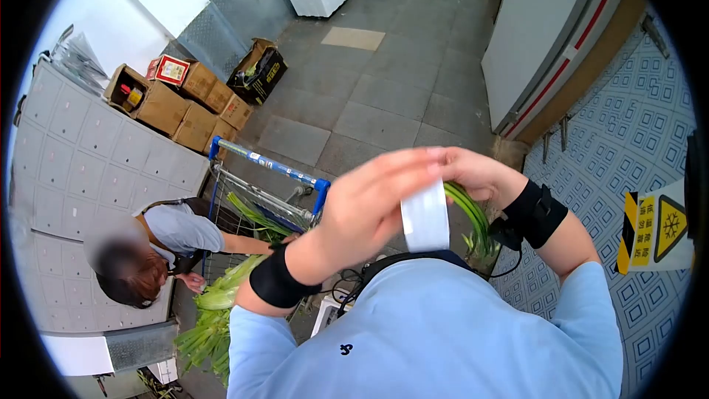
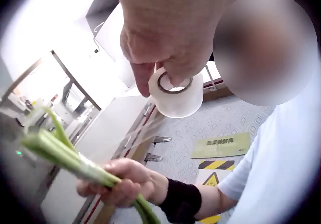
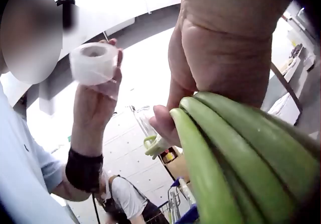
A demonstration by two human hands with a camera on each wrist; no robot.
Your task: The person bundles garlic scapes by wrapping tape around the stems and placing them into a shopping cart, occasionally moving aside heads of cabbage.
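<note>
My left hand [image 1: 362, 199] holds a wide roll of clear tape [image 1: 426, 222], with fingers and thumb pinching into its core in the left wrist view. My right hand [image 1: 476, 170] grips a bunch of long green stalks [image 1: 473, 214], whose kind I cannot tell. A band of clear tape wraps the bunch [image 2: 60, 153] just beyond the right fingers in the left wrist view. From the roll [image 2: 176, 102], a thin clear strip runs down towards the bunch. Thick, smooth stalks [image 3: 241, 148] fan out below the right palm in the right wrist view.
A shopping cart with a blue handle [image 1: 273, 170] stands ahead to the left, with green vegetables in it. Beside it a person [image 1: 177, 236] bends over large leafy greens [image 1: 210, 318]. Cardboard boxes [image 1: 196, 122] line the lockers; a grey door [image 1: 543, 37] is at the right.
</note>
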